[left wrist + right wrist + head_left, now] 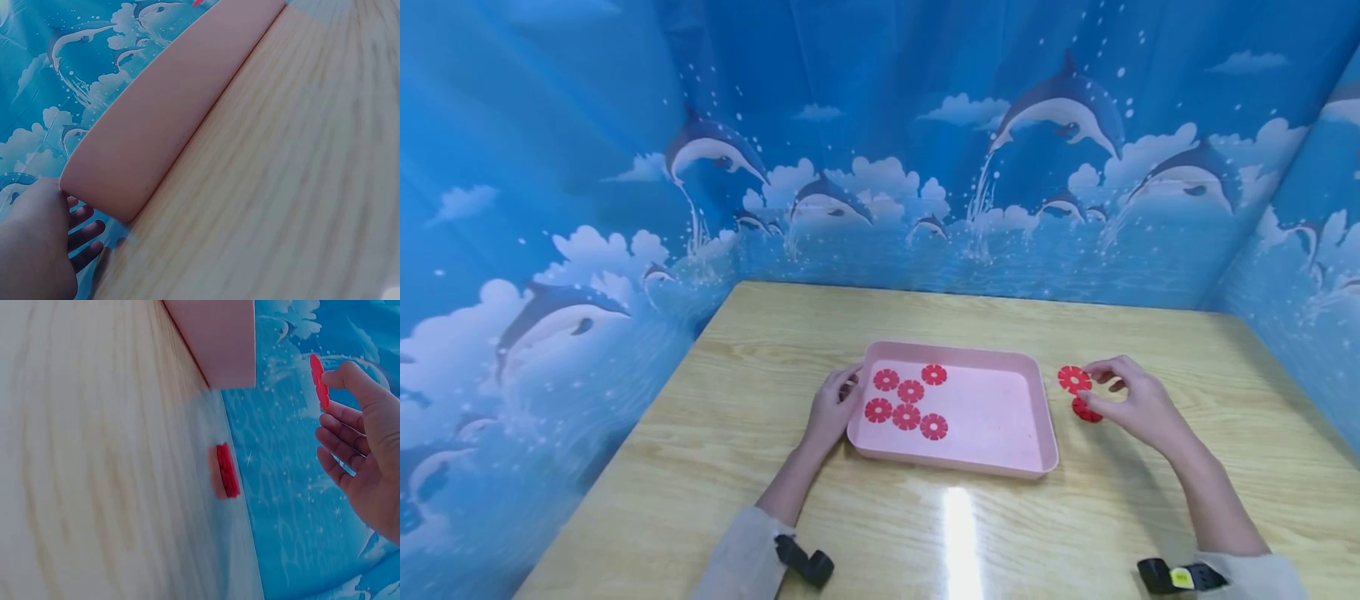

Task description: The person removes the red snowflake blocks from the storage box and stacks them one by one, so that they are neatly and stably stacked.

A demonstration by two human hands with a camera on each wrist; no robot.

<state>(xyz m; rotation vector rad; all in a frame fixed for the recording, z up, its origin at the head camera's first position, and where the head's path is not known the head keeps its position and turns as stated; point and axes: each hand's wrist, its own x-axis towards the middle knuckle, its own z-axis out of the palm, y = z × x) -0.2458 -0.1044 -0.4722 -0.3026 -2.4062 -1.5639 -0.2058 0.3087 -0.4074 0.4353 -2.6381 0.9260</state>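
A pink rectangular tray [1000,417] sits on the table, with several red notched discs [911,391] lying flat in its left part. My left hand [835,407] holds the tray's left side at the rim; in the left wrist view its fingers [84,237] are outside the wall and the thumb is hidden. To the right of the tray, my right hand [1138,407] pinches one red notched disc [1074,380] between thumb and fingertips, raised off the table. Beneath it a small stack of red discs [229,470] rests on the wood.
The light wooden table [790,325] reaches back to a blue dolphin-print curtain [880,125], which also hangs along the left and right sides. A bright light reflection [958,542] lies on the wood in front of the tray.
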